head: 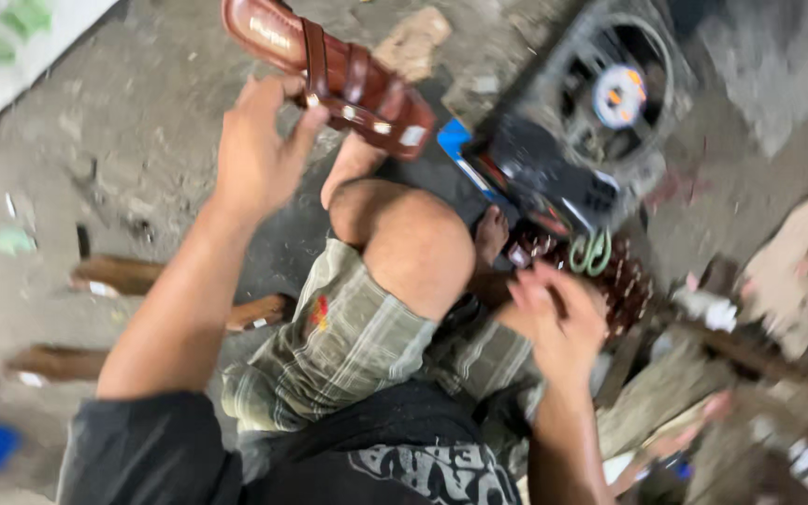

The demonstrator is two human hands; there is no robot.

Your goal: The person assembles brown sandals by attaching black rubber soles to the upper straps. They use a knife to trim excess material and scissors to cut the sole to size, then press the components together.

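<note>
The grey concrete floor (142, 103) is dirty and littered. At nine o'clock lie several brown shoe soles (114, 274), with small paper scraps (13, 240) near them. At one o'clock a small fan (600, 103) sits flat beside a blue packet (454, 140). A torn scrap of cardboard (413, 42) lies at twelve.

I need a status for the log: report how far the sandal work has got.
Looks done: the brown sandal already has its straps and studs on. In hand: the left hand holds it up by the side, while the right hand, blurred, reaches toward the green-handled scissors by the fan. Left: loose soles lie on the floor, seemingly without straps.
</note>
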